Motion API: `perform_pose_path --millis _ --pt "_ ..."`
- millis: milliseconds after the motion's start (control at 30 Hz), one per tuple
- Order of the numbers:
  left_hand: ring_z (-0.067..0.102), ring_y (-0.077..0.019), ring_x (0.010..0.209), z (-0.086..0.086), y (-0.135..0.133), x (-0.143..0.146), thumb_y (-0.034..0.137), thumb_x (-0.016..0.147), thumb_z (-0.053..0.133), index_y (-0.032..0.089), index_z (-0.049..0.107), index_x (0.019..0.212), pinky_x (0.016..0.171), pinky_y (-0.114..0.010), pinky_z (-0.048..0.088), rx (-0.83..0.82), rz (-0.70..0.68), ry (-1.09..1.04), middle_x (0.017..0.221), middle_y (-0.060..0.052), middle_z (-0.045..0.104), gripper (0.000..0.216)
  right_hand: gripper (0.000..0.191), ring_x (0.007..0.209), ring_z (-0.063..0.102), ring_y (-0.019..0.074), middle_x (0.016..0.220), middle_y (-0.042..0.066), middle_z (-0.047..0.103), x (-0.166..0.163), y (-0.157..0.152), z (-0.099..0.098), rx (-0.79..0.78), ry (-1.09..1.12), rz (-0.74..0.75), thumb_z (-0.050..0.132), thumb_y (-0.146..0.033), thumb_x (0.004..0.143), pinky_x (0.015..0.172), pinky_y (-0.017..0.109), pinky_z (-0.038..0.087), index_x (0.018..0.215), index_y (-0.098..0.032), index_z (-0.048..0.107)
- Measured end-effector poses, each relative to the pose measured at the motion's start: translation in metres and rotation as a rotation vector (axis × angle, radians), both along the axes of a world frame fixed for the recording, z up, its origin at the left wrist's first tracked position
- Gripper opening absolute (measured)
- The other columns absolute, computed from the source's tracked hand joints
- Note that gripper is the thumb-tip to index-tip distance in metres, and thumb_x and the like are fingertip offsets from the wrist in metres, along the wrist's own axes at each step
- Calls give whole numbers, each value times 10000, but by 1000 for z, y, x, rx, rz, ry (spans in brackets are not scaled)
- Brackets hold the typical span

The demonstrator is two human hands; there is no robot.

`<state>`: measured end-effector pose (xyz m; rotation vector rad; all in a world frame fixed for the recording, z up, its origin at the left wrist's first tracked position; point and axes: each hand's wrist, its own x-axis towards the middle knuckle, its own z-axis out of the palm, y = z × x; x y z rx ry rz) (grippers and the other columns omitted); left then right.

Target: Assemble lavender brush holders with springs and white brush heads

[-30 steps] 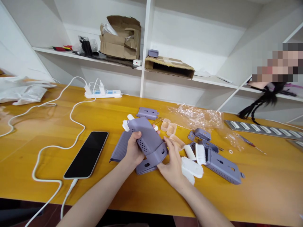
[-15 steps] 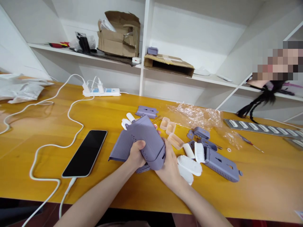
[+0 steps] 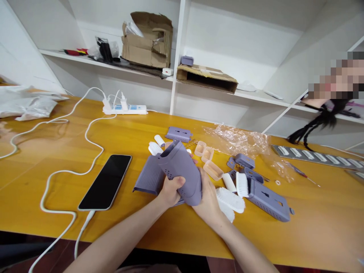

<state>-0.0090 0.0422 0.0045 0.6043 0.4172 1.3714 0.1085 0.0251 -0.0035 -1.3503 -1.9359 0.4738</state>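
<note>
Both my hands are closed around a purple plastic housing (image 3: 182,170), a hollow case with rows of small holes, held tilted above the table. My left hand (image 3: 171,190) grips its near left side, thumb on the face. My right hand (image 3: 209,195) wraps the right side, its fingers partly hidden behind. A ridged purple panel (image 3: 150,175) lies just left of the housing. To the right are white pads (image 3: 232,200), a white brush (image 3: 242,185), a white cylinder (image 3: 229,182) and another purple case (image 3: 269,200). Beyond sit small translucent trays (image 3: 213,170).
A phone (image 3: 105,182) with a white charging cable (image 3: 85,228) lies on the left. Behind are a power strip (image 3: 127,110), clear plastic wrap (image 3: 239,138) and shelves with cardboard boxes (image 3: 148,47). A screwdriver (image 3: 303,173) lies right; a person is partly visible at far right.
The purple housing has turned in my hands, so its open upper end now shows. My hands stay closed on it. The whole view has shifted slightly.
</note>
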Motion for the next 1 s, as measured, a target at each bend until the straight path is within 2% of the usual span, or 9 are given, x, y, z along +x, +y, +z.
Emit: perform_pose_path --millis 100,200,300,433,600,800,900,1000 --pt "561 -320 1039 3 2 -1 400 440 722 202 567 1056 861 -427 453 -11 13 -16 975 -96 664 665 687 1088 522 323 1211 170 507 -1 3 -3 20 -3 -2 588 -201 655 886 503 441 1278 -176 299" --pt "568 -324 1027 8 6 -4 380 451 687 199 576 1043 857 -430 456 1 21 -35 967 -93 669 628 774 1164 465 311 1274 156 456 0 3 1 10 70 59 624 -158 612 952 490 400 1300 -192 271" --pt "570 -317 1027 14 9 -8 339 480 646 202 585 1030 845 -419 463 22 48 -59 944 -82 677 570 852 1201 438 276 1329 136 411 2 1 10 -109 218 169 659 -138 597 993 457 373 1332 -204 235" --pt "578 -316 1011 16 10 -9 329 491 606 196 597 1010 822 -412 470 10 95 -41 922 -79 683 536 903 1198 453 247 1368 119 381 3 -1 17 -304 439 320 706 -215 636 977 434 403 1376 -225 189" --pt "597 -296 968 7 8 -2 287 479 617 192 599 1020 802 -386 472 -26 156 31 916 -73 685 549 816 1165 477 265 1284 110 479 -2 1 6 -272 475 212 730 -256 615 982 466 382 1317 -201 316" --pt "583 -239 999 3 10 1 253 572 682 240 518 1164 830 -342 456 -50 138 59 1030 -46 661 614 629 1002 565 230 1125 62 585 -1 8 3 -353 595 204 683 -284 635 876 393 457 1207 -209 433" --pt "567 -213 1032 8 14 -3 278 634 697 322 442 1240 845 -335 442 -15 47 71 1145 -17 613 658 478 667 595 168 904 31 643 5 14 4 -450 758 217 582 -339 706 609 306 490 1156 -214 483" --pt "569 -198 1032 13 23 -13 376 704 644 334 458 1229 870 -336 413 -65 77 84 1225 -9 566 558 354 471 493 127 804 39 645 13 18 7 -515 857 169 479 -383 738 445 269 393 1025 -189 553"
